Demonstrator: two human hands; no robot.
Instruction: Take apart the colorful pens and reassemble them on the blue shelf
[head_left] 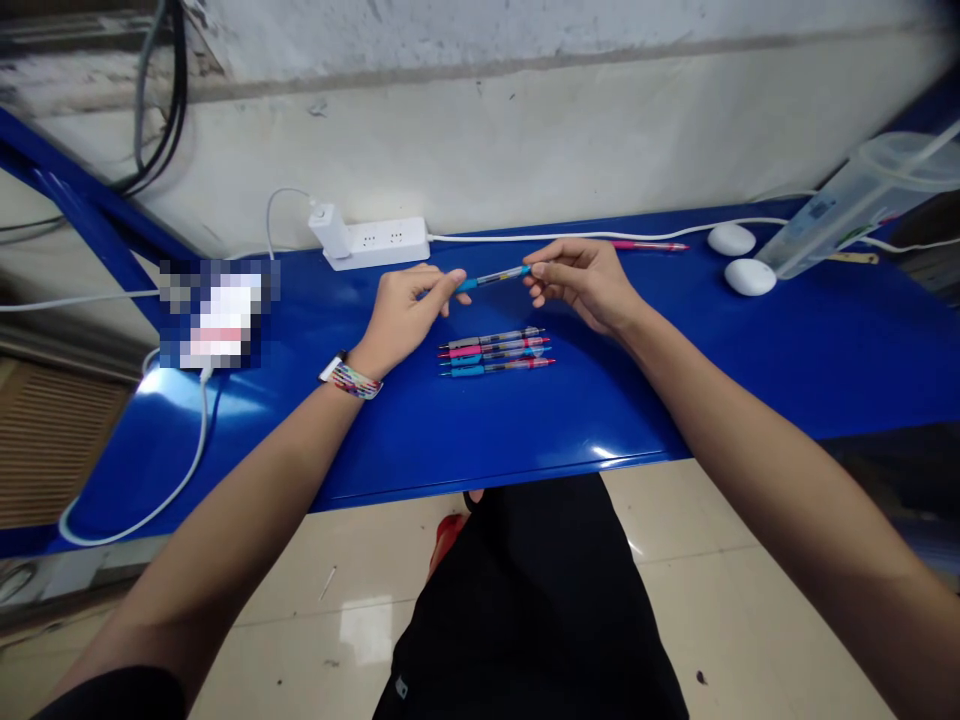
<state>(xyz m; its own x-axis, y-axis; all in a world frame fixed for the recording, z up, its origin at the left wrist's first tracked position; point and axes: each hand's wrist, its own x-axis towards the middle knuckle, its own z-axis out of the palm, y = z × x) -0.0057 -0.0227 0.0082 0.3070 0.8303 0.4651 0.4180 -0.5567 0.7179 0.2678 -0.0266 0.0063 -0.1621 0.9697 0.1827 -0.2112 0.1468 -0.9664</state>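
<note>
My left hand point(409, 310) and my right hand point(581, 280) both pinch one blue pen point(491, 278), held level above the blue table point(525, 420). The left fingers close on its blue grip end, the right fingertips on the other end. Just below my hands, several pens point(495, 353) with grey, pink and blue grips lie side by side on the table. My left wrist wears a colourful band point(352, 380).
A white power strip point(379, 243) with a plugged charger lies at the back, its cables running both ways. A pink pen point(649, 245) lies behind my right hand. Two white oval objects point(739, 260) and a clear plastic container point(855, 205) stand at the right. A blurred patch point(217, 315) covers something at the left.
</note>
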